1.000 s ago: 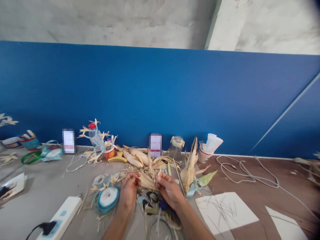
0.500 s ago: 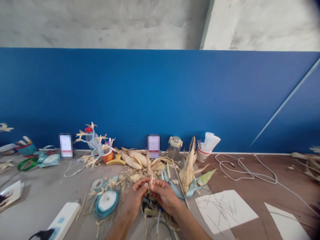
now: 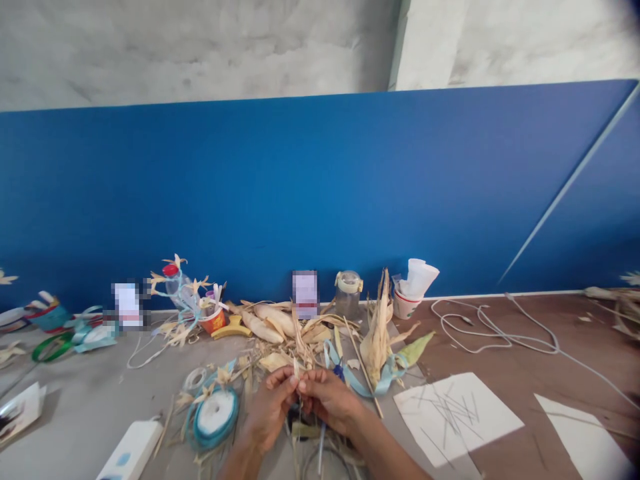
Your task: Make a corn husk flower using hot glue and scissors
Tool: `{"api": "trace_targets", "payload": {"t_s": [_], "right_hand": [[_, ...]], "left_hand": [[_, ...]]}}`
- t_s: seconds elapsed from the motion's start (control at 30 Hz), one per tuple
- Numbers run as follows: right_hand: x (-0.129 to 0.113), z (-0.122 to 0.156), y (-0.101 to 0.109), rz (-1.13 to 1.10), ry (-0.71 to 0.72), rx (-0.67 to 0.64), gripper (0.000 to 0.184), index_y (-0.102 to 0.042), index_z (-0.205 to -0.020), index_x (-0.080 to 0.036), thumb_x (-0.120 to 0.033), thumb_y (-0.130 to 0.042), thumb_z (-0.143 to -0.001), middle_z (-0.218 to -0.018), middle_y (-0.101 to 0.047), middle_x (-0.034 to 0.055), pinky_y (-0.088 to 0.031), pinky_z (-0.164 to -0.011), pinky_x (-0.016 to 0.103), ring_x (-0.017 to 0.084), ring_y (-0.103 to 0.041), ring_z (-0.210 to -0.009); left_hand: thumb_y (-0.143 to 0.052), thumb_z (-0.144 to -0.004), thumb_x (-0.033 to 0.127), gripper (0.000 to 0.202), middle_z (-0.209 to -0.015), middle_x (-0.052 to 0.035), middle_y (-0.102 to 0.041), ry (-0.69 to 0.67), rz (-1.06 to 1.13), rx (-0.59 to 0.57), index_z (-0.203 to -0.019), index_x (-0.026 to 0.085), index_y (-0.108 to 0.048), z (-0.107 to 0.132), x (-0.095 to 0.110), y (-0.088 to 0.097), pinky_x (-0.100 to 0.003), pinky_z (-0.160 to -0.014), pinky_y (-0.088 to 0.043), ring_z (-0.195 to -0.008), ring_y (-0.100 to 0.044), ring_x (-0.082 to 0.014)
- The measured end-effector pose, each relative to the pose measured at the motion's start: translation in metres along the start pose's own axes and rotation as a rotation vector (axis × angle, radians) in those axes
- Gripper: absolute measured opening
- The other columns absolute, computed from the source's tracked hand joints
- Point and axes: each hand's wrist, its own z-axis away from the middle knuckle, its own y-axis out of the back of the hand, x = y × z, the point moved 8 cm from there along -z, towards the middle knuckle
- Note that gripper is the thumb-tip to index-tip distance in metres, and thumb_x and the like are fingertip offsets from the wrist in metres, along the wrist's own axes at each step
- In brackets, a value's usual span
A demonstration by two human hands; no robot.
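Note:
My left hand point(image 3: 270, 407) and my right hand point(image 3: 326, 400) meet low in the middle of the view, fingertips pinched together on a thin strip of dried corn husk point(image 3: 297, 369) that sticks up between them. Both hands are closed. A thin wire point(image 3: 300, 427) hangs down from the pinch. Under and behind the hands lies a heap of dried husks point(image 3: 295, 333) with a pale blue ribbon point(image 3: 350, 373) running through it. A spool of blue ribbon point(image 3: 214, 407) lies just left of my left hand.
A white power strip point(image 3: 131, 448) lies at the lower left. White paper with thin wires point(image 3: 457, 417) sits to the right, a white cable point(image 3: 495, 333) beyond it. Against the blue partition point(image 3: 320, 200) stand a glass jar point(image 3: 349, 293), a cup of paper point(image 3: 413, 293) and a bottle with husk flowers point(image 3: 180, 287).
My hands, apart a second ago, have come together and now pinch the husk strip between them. The view has tilted and shifted slightly.

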Motion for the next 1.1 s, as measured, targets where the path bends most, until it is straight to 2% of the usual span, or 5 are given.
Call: {"api": "trace_targets", "payload": {"t_s": [0.47,0.63,0.83,1.1], "right_hand": [[0.0025,0.0009,-0.0043,0.048,-0.005,0.015,0.034,-0.061,-0.056,-0.014,-0.038,-0.085,-0.056,-0.045,-0.053,-0.0055,-0.025,-0.043,0.019,0.005,-0.041,-0.04],[0.0065,-0.0022,-0.0035,-0.014,-0.011,0.041,0.034,-0.06,-0.056,-0.014,-0.037,-0.085,-0.055,-0.047,-0.054,-0.0059,-0.03,-0.044,0.018,0.004,-0.041,-0.04],[0.0088,-0.0027,-0.0049,-0.03,-0.029,0.037,0.032,-0.058,-0.056,-0.015,-0.035,-0.083,-0.057,-0.044,-0.052,-0.0063,-0.03,-0.044,0.019,0.005,-0.042,-0.039],[0.007,-0.0022,-0.0056,0.024,-0.037,0.065,0.034,-0.057,-0.055,-0.016,-0.038,-0.083,-0.056,-0.042,-0.05,-0.0064,-0.023,-0.042,0.02,0.005,-0.037,-0.038]], "left_hand": [[-0.086,-0.057,0.032,0.028,-0.052,0.0008,-0.058,0.047,0.108,0.013,-0.059,0.013,-0.065,-0.0038,-0.005,0.0061,-0.022,-0.05,-0.044,-0.049,-0.051,-0.0099],[-0.087,-0.054,0.029,0.028,-0.052,0.0021,-0.058,0.051,0.132,0.035,-0.059,0.013,-0.065,-0.0042,-0.0045,0.0087,-0.019,-0.05,-0.042,-0.049,-0.049,-0.0076],[-0.088,-0.055,0.028,0.027,-0.05,0.0034,-0.056,0.044,0.139,0.032,-0.059,0.013,-0.065,-0.0049,-0.0025,0.0092,-0.017,-0.047,-0.039,-0.046,-0.046,-0.0058],[-0.088,-0.054,0.031,0.029,-0.049,0.003,-0.057,0.027,0.093,0.031,-0.059,0.012,-0.066,-0.0054,-0.0015,0.0097,-0.018,-0.047,-0.04,-0.044,-0.045,-0.0058]]}}
